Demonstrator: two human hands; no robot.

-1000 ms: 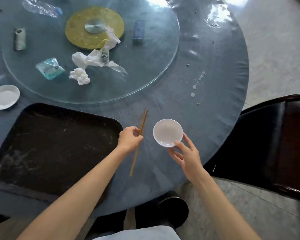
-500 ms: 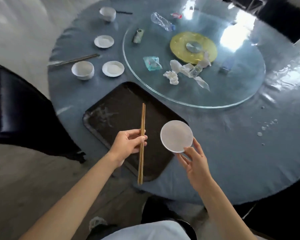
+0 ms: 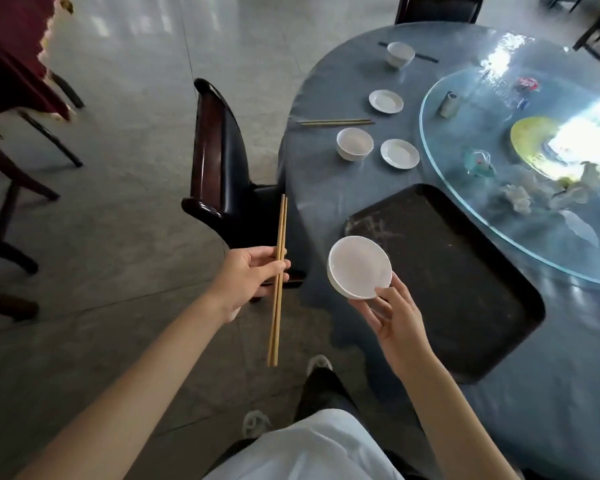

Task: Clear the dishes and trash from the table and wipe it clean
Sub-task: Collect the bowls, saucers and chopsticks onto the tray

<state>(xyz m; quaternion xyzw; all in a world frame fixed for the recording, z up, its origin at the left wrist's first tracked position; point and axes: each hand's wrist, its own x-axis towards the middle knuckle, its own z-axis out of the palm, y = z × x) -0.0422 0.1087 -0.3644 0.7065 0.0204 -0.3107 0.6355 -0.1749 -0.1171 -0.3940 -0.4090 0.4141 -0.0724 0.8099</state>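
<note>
Both hands had swung left since the earlier frame, so that the chopsticks, then over the tray, now hung off the table edge above the floor, and the view had turned to take in the dark chair point(image 3: 222, 174) beside the table. The left hand point(image 3: 246, 278) pinched the pair of wooden chopsticks point(image 3: 278, 282) between thumb and curled fingers, the sticks held close together and nearly upright in the view, tips pointing away. The right hand point(image 3: 395, 320) held a small white dish point(image 3: 359, 266) by its near rim, thumb on the upper face and fingers beneath; the dish was tilted toward the camera and hung at the near-left corner of the black tray point(image 3: 465, 306). The tray lay flat on the round table point(image 3: 319, 188), which was covered in a blue-grey cloth. Farther along the table stood a white bowl point(image 3: 354, 143) with a white saucer point(image 3: 399, 153) just beside it, a second pair of chopsticks point(image 3: 335, 122) lying behind the bowl, another saucer point(image 3: 386, 101), and a far bowl point(image 3: 400, 54) near dark chopsticks point(image 3: 426, 57). A glass turntable point(image 3: 440, 174) occupied the table's middle and carried crumpled tissues point(image 3: 518, 199), a clear wrapper point(image 3: 480, 163), a small cylindrical object point(image 3: 449, 103) and a yellow disc point(image 3: 530, 140). Glare hid part of the turntable.
</note>
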